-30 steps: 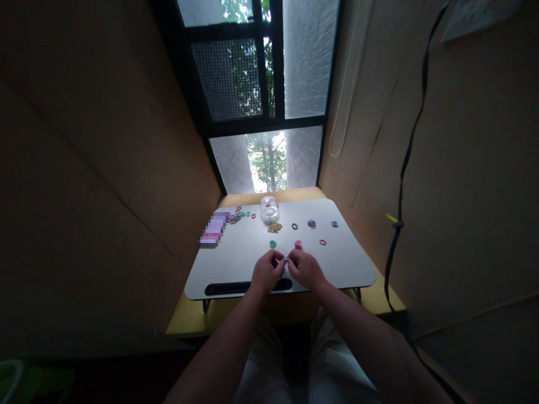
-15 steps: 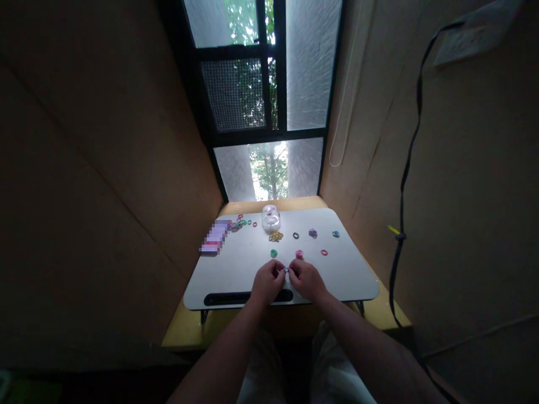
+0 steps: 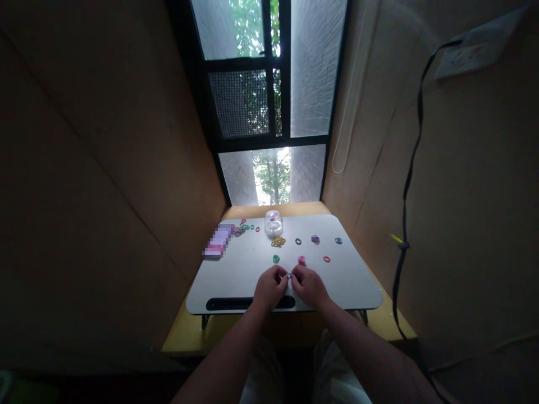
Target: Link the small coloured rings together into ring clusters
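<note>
The left hand (image 3: 270,287) and right hand (image 3: 310,287) pinch a small pale piece (image 3: 289,275) between their fingertips, just nearer than the pink bundle (image 3: 301,260). Left of that bundle sits a green bundle (image 3: 276,258); right, a red ring (image 3: 327,259); beyond it, leftward, gold rings (image 3: 278,242) and a clear container (image 3: 274,226).

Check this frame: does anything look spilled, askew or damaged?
No damage is visible. The mixed-colour rings beside the pixelated object lie loosely scattered, unlike the compact green cluster; whether spilled, I cannot tell.
</note>
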A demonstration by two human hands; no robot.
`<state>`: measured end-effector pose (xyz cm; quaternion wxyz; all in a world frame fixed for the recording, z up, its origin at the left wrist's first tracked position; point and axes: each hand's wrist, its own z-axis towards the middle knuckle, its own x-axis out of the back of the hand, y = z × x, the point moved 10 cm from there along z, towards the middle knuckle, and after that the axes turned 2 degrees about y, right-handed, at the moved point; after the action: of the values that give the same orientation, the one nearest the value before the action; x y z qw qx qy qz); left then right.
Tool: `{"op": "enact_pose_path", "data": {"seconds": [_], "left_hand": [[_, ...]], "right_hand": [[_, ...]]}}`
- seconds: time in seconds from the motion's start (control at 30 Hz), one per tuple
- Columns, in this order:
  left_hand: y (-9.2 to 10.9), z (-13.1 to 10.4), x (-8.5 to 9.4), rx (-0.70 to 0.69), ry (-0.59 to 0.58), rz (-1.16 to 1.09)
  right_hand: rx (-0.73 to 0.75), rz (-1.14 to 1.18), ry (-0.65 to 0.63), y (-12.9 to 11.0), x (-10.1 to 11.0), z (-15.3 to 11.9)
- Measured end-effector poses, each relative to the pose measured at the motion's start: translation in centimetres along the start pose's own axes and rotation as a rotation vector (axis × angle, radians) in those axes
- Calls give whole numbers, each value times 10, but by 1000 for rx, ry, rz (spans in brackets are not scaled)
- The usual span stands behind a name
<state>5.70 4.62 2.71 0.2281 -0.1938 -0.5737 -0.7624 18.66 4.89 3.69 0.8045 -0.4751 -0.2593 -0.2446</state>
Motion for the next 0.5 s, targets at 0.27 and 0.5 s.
{"op": "enact_pose_path", "data": {"seconds": [0.27, 0.5], "left_hand": [[0, -1, 0, -6, 3, -10], [-1, 0, 0, 1, 10, 23]], "right_hand": [[8, 16, 6, 0, 0, 0], [9, 2, 4, 0, -1, 0]]}}
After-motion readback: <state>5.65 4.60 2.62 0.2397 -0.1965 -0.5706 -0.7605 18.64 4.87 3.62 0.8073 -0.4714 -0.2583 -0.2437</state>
